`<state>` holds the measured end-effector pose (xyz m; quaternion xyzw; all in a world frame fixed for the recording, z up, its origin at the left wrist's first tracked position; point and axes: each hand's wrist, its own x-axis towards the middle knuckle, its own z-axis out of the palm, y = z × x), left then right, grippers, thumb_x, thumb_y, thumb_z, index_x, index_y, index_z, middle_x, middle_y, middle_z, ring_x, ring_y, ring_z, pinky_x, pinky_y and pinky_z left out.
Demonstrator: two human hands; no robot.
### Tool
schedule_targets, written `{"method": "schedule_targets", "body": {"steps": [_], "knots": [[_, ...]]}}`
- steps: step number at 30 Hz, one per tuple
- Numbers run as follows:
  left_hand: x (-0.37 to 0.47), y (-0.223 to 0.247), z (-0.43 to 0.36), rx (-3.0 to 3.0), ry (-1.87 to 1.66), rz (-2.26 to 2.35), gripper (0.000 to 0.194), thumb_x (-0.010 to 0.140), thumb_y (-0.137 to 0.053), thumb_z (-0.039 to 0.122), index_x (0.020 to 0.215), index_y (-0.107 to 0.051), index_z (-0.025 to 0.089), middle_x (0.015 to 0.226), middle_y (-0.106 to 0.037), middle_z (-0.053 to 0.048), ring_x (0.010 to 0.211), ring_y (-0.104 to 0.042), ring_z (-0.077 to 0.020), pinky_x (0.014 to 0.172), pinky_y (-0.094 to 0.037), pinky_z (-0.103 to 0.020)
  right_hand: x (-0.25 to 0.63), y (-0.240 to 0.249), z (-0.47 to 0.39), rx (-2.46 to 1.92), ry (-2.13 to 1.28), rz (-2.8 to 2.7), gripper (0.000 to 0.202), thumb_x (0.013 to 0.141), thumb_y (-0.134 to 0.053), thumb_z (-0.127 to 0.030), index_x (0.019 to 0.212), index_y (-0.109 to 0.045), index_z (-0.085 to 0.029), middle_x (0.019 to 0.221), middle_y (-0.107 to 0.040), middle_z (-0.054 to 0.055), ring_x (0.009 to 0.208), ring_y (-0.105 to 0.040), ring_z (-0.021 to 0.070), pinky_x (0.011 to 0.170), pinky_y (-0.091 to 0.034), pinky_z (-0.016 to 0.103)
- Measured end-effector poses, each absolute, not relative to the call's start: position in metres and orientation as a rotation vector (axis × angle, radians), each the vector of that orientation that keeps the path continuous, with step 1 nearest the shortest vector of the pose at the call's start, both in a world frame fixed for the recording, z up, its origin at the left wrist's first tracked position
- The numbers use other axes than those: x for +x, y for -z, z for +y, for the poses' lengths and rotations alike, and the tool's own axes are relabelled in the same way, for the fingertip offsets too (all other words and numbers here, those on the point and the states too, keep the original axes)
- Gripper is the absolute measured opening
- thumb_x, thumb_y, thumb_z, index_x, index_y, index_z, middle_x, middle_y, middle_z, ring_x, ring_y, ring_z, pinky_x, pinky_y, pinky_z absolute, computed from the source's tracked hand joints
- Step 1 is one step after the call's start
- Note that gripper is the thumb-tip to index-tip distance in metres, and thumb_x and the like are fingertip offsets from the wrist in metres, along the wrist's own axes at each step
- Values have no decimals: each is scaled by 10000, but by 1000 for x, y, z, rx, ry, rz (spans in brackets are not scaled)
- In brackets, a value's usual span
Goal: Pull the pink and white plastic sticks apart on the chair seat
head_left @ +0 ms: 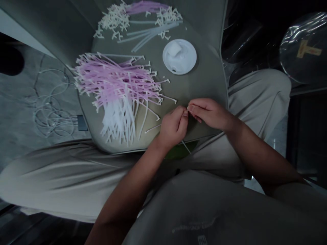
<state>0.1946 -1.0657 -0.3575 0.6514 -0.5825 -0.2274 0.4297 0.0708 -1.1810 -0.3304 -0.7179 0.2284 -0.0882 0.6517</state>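
My left hand [175, 125] is closed around a thin pale tube [186, 147], whose end sticks out below the fist. Fingertips of my right hand [208, 112] are pinched together, touching the left thumb and forefinger; whatever they grip is too small to make out. Both hands are over the front edge of a grey-green seat [204, 81]. To their left lies a large pile of purple tubes [114, 80] with white end pieces, with whitish tubes [119, 119] below it. Beyond the hands stands a small white dish [189, 61] holding a white block [174, 49].
At the seat's far side are loose white connectors [114, 18], a purple bundle [148, 6] and pale straight tubes [150, 34]. A coiled cable [55, 112] lies on the floor at left. Clear round plastic [306, 47] is at the right.
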Motion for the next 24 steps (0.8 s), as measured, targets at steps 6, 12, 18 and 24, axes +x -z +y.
{"method": "schedule_targets", "body": {"steps": [6, 12, 18, 24], "knots": [[197, 354, -1066, 1719, 526, -1585, 270, 1007, -326, 297, 813, -491, 206, 706, -546, -5, 656, -520, -135, 615, -361, -267, 69, 331, -1181, -1690, 212, 532, 336, 965, -451, -268, 638, -439, -192, 581, -415, -53, 576, -376, 85, 569, -310, 245], [205, 343, -1065, 1847, 423, -1827, 207, 974, -360, 253, 862, -526, 200, 707, -587, -16, 623, -523, -155, 568, -280, -293, 68, 332, -1183, -1699, 203, 514, 330, 953, -477, -276, 635, -449, -190, 584, -431, -49, 591, -393, 89, 576, -312, 244], [210, 330, -1065, 1937, 322, -1981, 172, 957, -420, 236, 903, -573, 177, 745, -640, -44, 601, -536, -166, 538, -240, -302, 69, 331, -1184, -1695, 191, 508, 326, 952, -468, -275, 639, -473, -186, 592, -447, -44, 597, -414, 89, 581, -317, 243], [209, 321, -1062, 2012, 216, -2101, 184, 955, -441, 202, 902, -613, 165, 712, -653, -65, 578, -577, -199, 511, -260, -313, 68, 332, -1185, -1726, 156, 476, 319, 944, -473, -259, 635, -472, -179, 595, -436, -47, 598, -403, 85, 583, -303, 244]]}}
